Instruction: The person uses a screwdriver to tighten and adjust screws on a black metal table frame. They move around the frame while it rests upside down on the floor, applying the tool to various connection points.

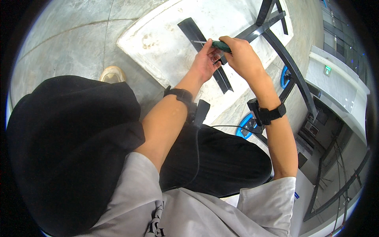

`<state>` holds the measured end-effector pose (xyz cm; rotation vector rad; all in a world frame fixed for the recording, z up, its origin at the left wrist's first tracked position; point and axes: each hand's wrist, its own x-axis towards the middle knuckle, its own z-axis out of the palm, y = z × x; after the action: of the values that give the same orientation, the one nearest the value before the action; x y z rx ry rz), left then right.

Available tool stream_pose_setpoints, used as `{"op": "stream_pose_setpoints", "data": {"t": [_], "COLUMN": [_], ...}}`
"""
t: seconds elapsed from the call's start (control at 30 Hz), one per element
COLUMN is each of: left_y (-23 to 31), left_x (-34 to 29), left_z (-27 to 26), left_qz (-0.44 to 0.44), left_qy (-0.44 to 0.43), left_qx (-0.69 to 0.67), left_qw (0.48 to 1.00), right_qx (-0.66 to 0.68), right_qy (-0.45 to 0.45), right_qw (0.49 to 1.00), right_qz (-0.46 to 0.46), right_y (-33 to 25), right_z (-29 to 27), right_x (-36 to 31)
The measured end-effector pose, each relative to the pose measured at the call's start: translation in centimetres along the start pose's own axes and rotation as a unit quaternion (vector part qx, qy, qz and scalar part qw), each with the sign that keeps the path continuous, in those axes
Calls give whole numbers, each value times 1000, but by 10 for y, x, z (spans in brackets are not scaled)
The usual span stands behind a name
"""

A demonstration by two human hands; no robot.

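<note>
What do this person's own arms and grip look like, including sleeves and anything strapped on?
Short pale-grey sleeves, left and right, leave both forearms bare. A black strap with a boxy black unit circles the left one; a similar black strap circles the right. A thin black cable hangs by the left unit. Neither the left grip nor the right grip wears a glove.

The screwdriver (220, 46), with a dark green handle and thin metal shaft, is held above the white board (158, 43), its shaft pointing toward the board's left corner. The long, straight black bar (192, 32) lies flat on the board, its middle partly hidden.
</note>
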<state>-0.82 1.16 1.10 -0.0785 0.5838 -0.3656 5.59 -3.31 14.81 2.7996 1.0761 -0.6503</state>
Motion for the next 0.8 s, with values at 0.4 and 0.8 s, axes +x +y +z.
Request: {"op": "stream_pose_setpoints", "data": {"t": [0.4, 0.8], "left_y": [-8, -8], "left_x": [0, -2], "left_z": [8, 3], "left_qz": [-5, 4], "left_qy": [13, 19], "left_qx": [0, 13], "left_qw": [1000, 1000], "right_qx": [3, 142], "right_qy": [63, 3], "right_qw": [997, 971], "right_qz": [52, 191], "right_y": [2, -2], "right_z": [9, 11], "right_x": [-5, -4]}}
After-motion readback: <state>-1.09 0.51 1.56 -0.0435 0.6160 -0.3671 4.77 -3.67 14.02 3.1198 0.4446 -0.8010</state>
